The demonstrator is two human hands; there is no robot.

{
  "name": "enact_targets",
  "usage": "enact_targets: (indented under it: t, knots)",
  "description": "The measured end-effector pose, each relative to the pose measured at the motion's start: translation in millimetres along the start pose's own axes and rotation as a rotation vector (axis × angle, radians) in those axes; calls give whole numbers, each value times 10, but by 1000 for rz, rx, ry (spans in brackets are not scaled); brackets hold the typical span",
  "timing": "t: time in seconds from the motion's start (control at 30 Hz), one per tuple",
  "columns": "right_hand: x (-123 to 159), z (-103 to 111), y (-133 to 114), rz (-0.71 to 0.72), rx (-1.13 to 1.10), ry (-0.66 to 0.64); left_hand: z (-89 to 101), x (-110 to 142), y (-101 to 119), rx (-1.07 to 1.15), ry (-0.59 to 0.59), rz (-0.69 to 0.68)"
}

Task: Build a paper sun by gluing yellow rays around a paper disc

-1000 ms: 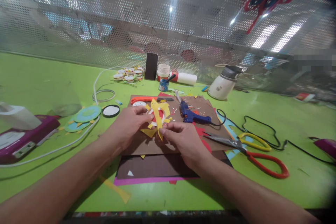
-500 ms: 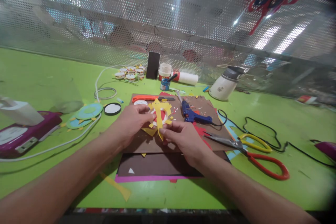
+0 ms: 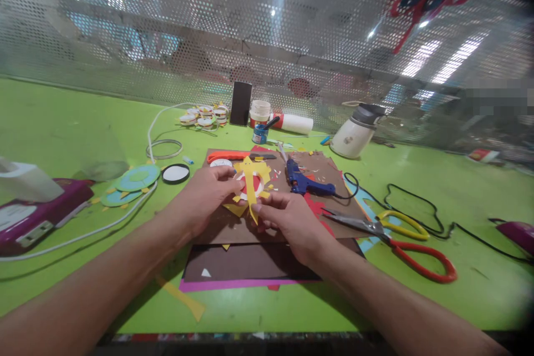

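Observation:
A small paper craft (image 3: 251, 181) hangs over the brown cardboard (image 3: 300, 219); it has a white ring, a red middle and yellow cut-outs, with a long yellow paper strip (image 3: 250, 188) lying down its front. My left hand (image 3: 211, 192) pinches the craft's left edge between thumb and fingers. At the strip's lower end, my right hand (image 3: 290, 217) has its thumb and fingers closed on the yellow paper. Behind the craft, on the cardboard, lies an orange-handled cutter (image 3: 227, 156). To the right of it rests a blue glue gun (image 3: 306, 181).
Large scissors (image 3: 392, 239) lie right of the cardboard, beside a black cord. A white flask (image 3: 354, 136), a dark phone (image 3: 241, 103) and a blue jar (image 3: 260, 134) stand behind. At left are pale blue paper discs (image 3: 133, 179) and a purple power strip (image 3: 45, 214).
The view has shifted slightly. Both hands keep their hold on the paper craft and its strip, with hardly any movement.

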State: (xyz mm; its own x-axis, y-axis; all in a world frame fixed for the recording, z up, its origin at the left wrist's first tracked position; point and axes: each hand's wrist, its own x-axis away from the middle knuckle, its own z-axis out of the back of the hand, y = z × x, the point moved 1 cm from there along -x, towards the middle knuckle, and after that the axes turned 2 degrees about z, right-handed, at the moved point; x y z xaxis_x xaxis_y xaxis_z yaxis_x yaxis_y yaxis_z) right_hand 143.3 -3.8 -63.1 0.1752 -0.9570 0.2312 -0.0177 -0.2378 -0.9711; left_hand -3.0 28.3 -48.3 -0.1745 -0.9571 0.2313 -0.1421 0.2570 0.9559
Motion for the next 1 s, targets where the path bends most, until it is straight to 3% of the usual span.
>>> enact_targets:
  t: [0.33, 1.0]
  knots:
    - [-7, 5, 8, 48, 24, -10, 9, -16, -38, 39, -35, -14]
    - [-3, 3, -6, 6, 16, 8, -2, -26, -47, 112, -63, 8]
